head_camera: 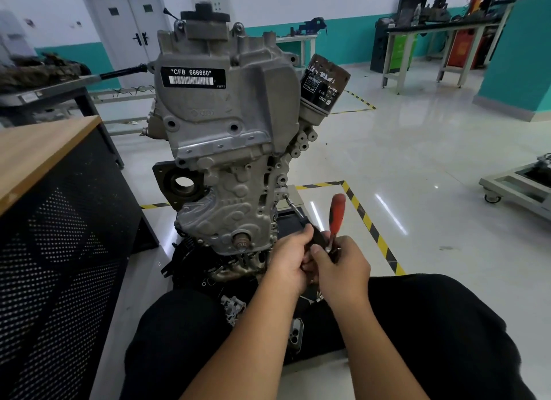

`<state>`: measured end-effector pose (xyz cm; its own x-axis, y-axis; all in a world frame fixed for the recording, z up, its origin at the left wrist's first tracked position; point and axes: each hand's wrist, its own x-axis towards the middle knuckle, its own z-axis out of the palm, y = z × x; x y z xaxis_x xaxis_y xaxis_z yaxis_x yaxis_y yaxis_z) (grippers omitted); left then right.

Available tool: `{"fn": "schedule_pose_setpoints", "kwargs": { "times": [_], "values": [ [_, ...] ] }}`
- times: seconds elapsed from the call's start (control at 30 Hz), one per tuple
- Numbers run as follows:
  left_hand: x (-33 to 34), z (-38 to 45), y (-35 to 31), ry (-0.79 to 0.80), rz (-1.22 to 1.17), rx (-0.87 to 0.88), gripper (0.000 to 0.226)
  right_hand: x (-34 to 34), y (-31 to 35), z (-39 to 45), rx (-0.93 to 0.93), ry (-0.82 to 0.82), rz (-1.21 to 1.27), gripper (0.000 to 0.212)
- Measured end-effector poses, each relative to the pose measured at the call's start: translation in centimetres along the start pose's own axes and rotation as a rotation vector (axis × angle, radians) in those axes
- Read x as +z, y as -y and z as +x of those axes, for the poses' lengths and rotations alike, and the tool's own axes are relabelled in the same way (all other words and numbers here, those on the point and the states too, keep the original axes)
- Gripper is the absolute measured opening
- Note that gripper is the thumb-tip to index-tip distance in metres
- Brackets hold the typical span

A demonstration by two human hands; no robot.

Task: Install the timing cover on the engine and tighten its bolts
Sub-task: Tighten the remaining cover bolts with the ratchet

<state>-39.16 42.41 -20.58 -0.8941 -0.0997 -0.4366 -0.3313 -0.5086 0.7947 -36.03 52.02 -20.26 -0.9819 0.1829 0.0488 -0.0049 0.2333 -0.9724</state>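
both hands, left hand (pixel 287 261) and right hand (pixel 343 268), had fingers clamped on a red-handled ratchet wrench (pixel 336 217) just right of the grey aluminium engine (pixel 232 149).

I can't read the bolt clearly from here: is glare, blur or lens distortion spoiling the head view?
Head view: ceiling-light streaks glare on the floor; wide-angle bending at the edges; engine sharp, label readable; ratchet and both hands slightly soft.

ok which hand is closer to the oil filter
Right. The right hand sits below the oil filter, gripping the red-handled ratchet; the left hand is further left, by the engine's bottom.
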Motion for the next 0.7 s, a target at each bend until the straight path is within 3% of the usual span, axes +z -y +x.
{"fn": "schedule_pose_setpoints", "kwargs": {
  "times": [0.03,0.13,0.17,0.2,0.27,0.33,0.47,0.57,0.63,0.7],
  "values": [
    [0.0,0.0,0.0,-0.001,0.020,-0.012,0.043,0.1,0.0,0.0,0.026,0.006,0.039,0.013],
    [-0.5,0.0,-0.4,0.034,0.019,-0.056,0.039,-0.1,1.1,0.1,0.376,0.105,0.616,0.033],
    [-0.5,0.1,-0.4,0.058,-0.002,-0.055,0.032,-0.3,1.0,0.2,0.422,0.113,0.669,0.031],
    [-0.4,0.0,-0.5,0.085,-0.030,-0.048,0.026,-0.3,1.0,0.3,0.384,0.108,0.582,0.025],
    [-0.3,0.0,-0.4,0.102,-0.058,-0.022,0.026,-0.4,0.3,0.4,0.128,0.034,0.114,0.010],
    [-0.1,-0.1,-0.2,0.068,-0.004,0.012,0.029,0.0,-0.2,0.2,0.000,-0.020,-0.073,0.015],
    [-0.3,0.1,-0.2,0.024,0.021,0.004,0.029,0.4,0.5,-0.2,0.297,0.049,0.454,0.030],
    [-0.5,0.3,-0.1,0.047,-0.046,-0.024,0.032,0.0,1.1,-0.1,0.531,0.096,0.692,0.030],
    [-0.7,0.3,-0.2,0.094,-0.114,-0.039,0.034,0.0,0.9,0.0,0.525,0.135,0.658,0.021],
    [-0.5,0.4,-0.5,0.106,-0.138,-0.043,0.036,0.0,0.6,-0.1,0.338,0.100,0.386,0.009]
  ]
}}
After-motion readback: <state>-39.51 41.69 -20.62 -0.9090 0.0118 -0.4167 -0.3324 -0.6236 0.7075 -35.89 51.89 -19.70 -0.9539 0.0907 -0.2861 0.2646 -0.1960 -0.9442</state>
